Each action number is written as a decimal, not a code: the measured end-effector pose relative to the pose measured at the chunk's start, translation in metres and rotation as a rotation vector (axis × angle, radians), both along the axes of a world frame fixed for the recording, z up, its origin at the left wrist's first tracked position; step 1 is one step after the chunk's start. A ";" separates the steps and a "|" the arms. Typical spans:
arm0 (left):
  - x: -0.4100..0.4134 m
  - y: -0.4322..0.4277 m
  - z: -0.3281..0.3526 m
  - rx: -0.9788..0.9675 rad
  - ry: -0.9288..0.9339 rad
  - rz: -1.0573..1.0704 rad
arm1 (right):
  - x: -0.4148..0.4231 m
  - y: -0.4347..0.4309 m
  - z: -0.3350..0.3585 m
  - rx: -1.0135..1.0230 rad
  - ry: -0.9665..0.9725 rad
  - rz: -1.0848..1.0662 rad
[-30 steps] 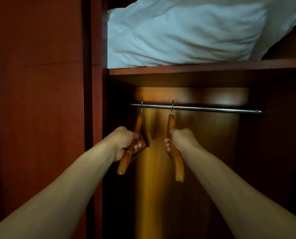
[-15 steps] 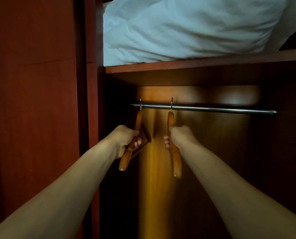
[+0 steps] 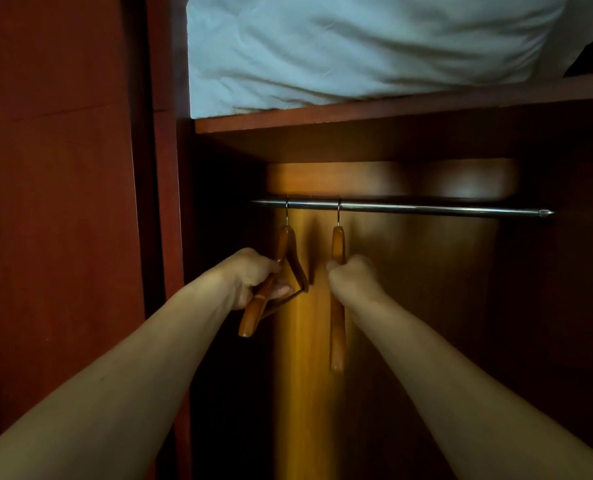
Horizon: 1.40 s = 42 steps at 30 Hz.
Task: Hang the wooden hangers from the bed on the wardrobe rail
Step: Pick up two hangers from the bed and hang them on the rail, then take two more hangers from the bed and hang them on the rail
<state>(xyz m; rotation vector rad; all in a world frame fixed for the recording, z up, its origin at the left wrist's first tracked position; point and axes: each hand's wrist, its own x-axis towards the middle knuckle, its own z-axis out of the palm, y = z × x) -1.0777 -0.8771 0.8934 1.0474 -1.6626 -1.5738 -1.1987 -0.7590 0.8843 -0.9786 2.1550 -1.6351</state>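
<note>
A steel wardrobe rail runs across the open wardrobe. Two wooden hangers hang from its left part by their metal hooks. The left hanger is turned partly sideways, and my left hand is closed around its near arm. The right hanger hangs edge-on, almost straight down. My right hand is closed around its upper part, just under the hook.
A wooden shelf sits above the rail, loaded with white bedding. The wardrobe's red-brown side panel stands at the left. The rail to the right of the hangers is bare. The wardrobe's lower inside is dark.
Both hangers stay hooked on the rail with my hands on them. The right hanger has swung closer to vertical. The view has tilted slightly, so the shelf and bedding sit lower.
</note>
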 end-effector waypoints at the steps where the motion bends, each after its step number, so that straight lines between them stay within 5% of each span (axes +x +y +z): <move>1: 0.000 0.001 0.000 -0.013 -0.006 0.002 | 0.000 0.004 0.001 -0.009 0.062 -0.021; 10: 0.041 0.033 -0.004 -0.408 -0.279 0.083 | 0.009 0.036 -0.013 -0.104 0.003 0.109; 16: 0.094 0.084 -0.034 -0.459 -0.335 0.110 | 0.038 0.035 -0.032 -0.130 -0.065 0.253; 34: 0.398 0.223 -0.100 -0.264 -0.489 0.788 | 0.321 0.044 -0.085 -0.050 -0.112 1.021; 42: 0.556 0.397 -0.115 -0.145 -0.488 1.181 | 0.514 0.151 -0.100 0.016 -0.031 1.383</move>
